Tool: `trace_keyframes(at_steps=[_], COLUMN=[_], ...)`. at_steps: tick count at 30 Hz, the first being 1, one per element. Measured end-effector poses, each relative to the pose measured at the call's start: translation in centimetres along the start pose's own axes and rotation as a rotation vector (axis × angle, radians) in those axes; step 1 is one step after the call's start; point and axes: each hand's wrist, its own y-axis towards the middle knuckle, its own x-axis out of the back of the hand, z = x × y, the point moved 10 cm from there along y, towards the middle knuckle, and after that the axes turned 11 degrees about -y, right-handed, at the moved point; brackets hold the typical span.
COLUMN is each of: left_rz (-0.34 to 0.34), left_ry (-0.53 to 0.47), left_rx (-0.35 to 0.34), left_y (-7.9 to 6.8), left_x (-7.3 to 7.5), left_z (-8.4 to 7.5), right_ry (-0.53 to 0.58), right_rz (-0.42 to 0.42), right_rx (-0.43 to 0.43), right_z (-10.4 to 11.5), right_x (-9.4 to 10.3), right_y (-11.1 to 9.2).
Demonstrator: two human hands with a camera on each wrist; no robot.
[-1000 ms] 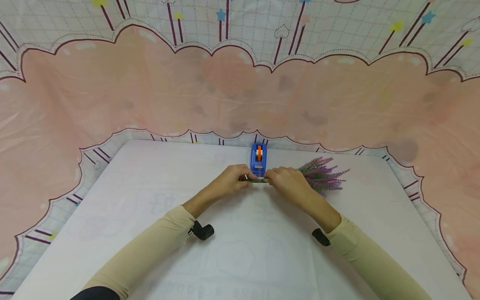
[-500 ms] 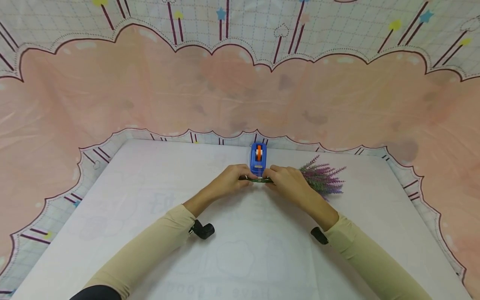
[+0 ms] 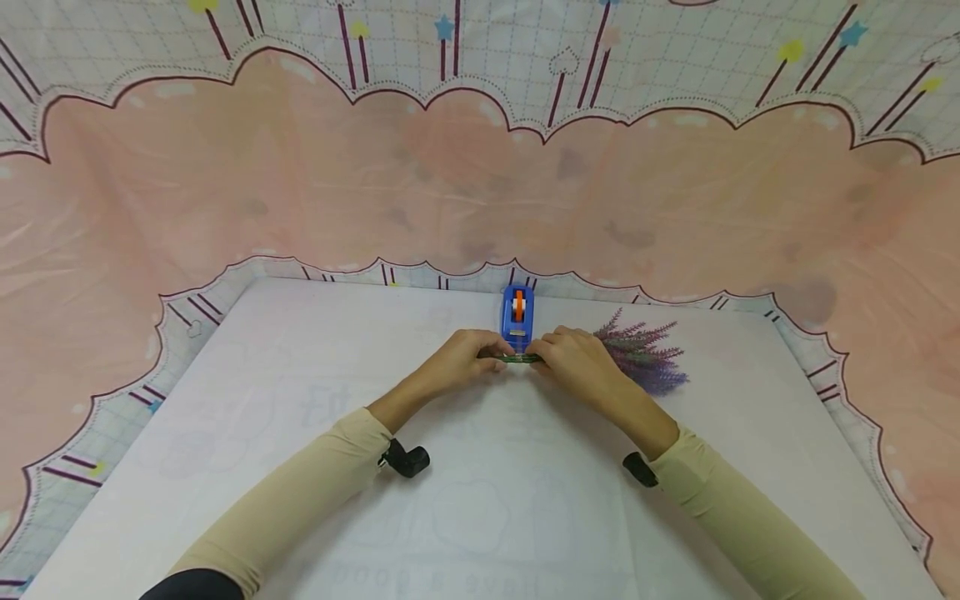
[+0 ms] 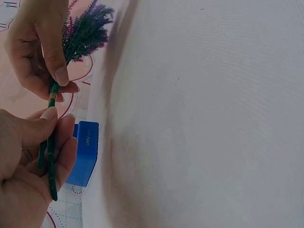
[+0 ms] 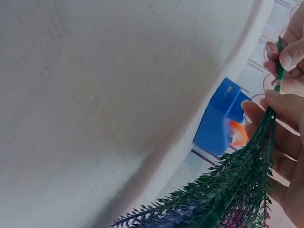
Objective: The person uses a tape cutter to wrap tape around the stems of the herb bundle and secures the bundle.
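Observation:
A bunch of artificial lavender (image 3: 643,354), with purple tips and green stems, is held level above the white table. My left hand (image 3: 474,356) pinches the lower stems (image 4: 51,159) between thumb and fingers; their cut ends lie over its palm in the left wrist view. My right hand (image 3: 573,360) grips the stems just below the blossoms. Between the hands, a narrow pale band (image 4: 52,96) circles the stems. Right behind the hands stands a blue tape dispenser (image 3: 517,317) with an orange core, its front end partly hidden by the stems.
The white-covered table (image 3: 360,517) spreads toward me and to both sides. Behind it hangs a pink and white patterned cloth (image 3: 337,183). A small black camera (image 3: 405,460) sits at the left wrist, another camera (image 3: 640,470) at the right.
The lavender heads have turned and shifted slightly left, showing more blue-violet on their near side. The right fingers have shifted a little on the stems; the left hand stays nearly still.

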Motion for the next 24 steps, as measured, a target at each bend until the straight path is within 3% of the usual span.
trace_keyframes(at_steps=[11, 24], left_rz=[0.002, -0.020], left_ry=[-0.057, -0.037], left_rx=[0.032, 0.034], left_y=[-0.13, -0.08], left_x=[0.19, 0.58], left_z=[0.14, 0.35], right_ry=[-0.032, -0.018], right_rz=[-0.032, -0.018], right_rx=[0.046, 0.059], right_z=[0.39, 0.29], right_x=[0.34, 0.24], right_y=[0.04, 0.27])
